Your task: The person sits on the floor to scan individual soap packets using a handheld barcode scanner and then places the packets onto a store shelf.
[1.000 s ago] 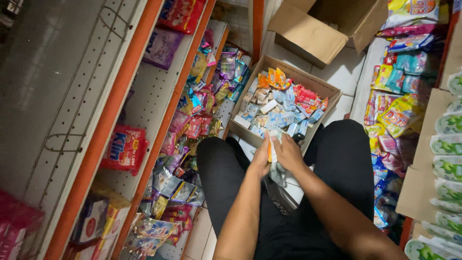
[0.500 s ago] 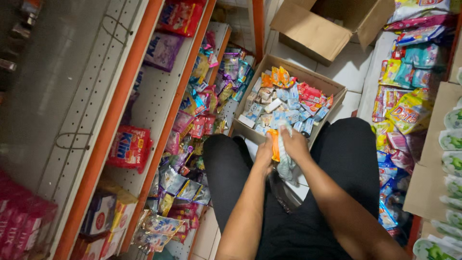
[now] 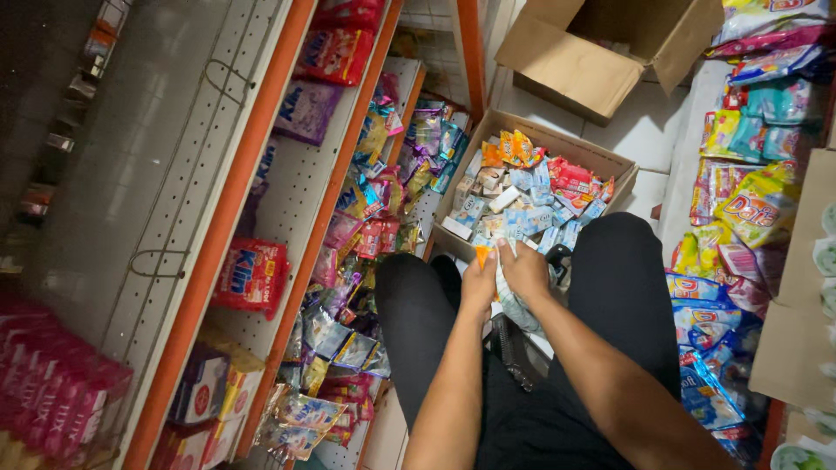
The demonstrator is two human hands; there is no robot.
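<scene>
My two hands meet between my knees, just in front of an open cardboard box (image 3: 459, 235) full of small sachets and packets in blue, orange and red. My left hand (image 3: 480, 283) pinches a small orange sachet (image 3: 482, 256) at its top. My right hand (image 3: 526, 271) grips a crumpled pale plastic bag (image 3: 517, 305) that hangs below both hands. I sit or crouch on the floor in black trousers, with the box touching my knees.
Orange-framed white shelves (image 3: 287, 209) run along the left, holding red and purple bags and many hanging sachet strips. A second cardboard box (image 3: 575, 65) stands open farther back. Piles of colourful snack bags (image 3: 749, 200) line the right side.
My hands have drawn slightly back from the box towards me, still holding the orange sachet and the bag. The view has shifted a little.
</scene>
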